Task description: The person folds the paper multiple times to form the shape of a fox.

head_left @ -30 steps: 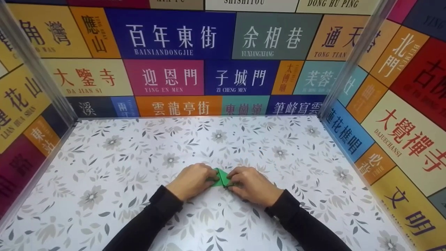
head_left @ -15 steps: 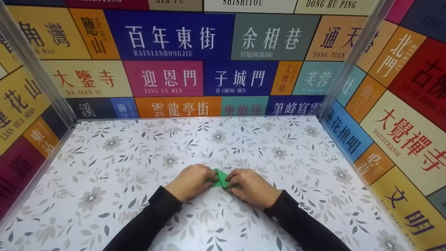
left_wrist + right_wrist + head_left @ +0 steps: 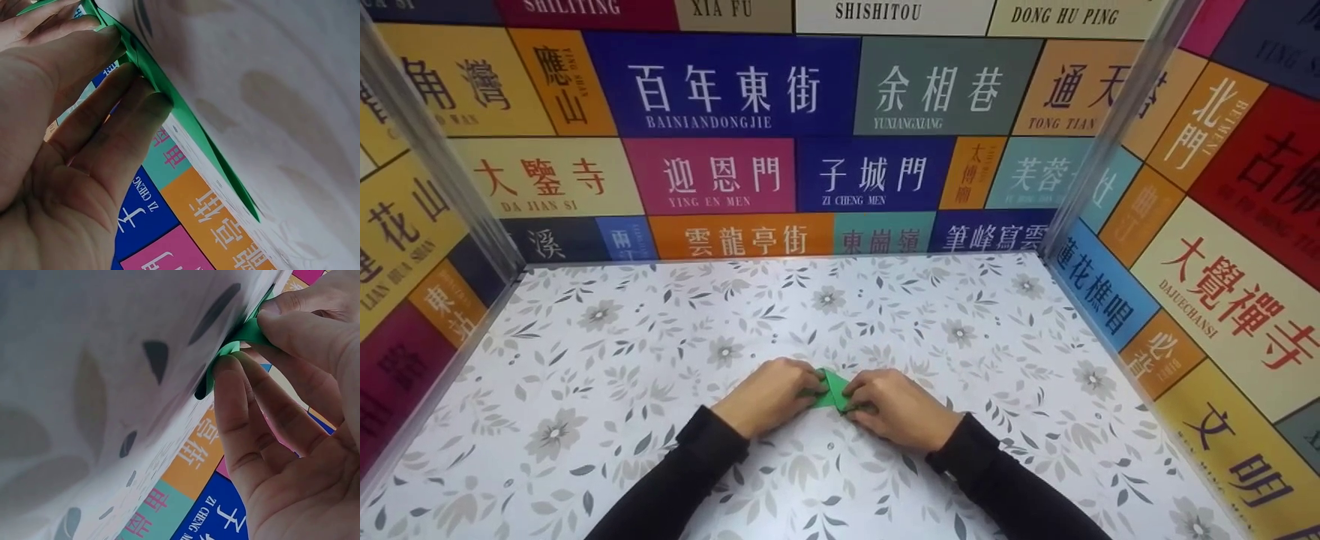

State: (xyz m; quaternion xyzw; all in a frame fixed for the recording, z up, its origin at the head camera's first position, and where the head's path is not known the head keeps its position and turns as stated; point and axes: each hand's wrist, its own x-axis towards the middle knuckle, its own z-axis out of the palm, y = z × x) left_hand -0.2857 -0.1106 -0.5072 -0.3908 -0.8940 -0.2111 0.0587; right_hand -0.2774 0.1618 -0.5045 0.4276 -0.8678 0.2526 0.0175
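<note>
Together, a person's left hand (image 3: 771, 394) and right hand (image 3: 898, 407) pinch folded green paper (image 3: 835, 391) between them, over the floral-print tabletop (image 3: 780, 502); beyond the grip, a blue wall panel (image 3: 724, 86) reads "BAINIANDONGJIE," above a pink panel (image 3: 709, 177) marked "YING EN MEN."

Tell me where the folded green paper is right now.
In the head view, the folded green paper is below the picture's centre, held between the left hand and the right hand, with the flowered tabletop beneath it.
</note>
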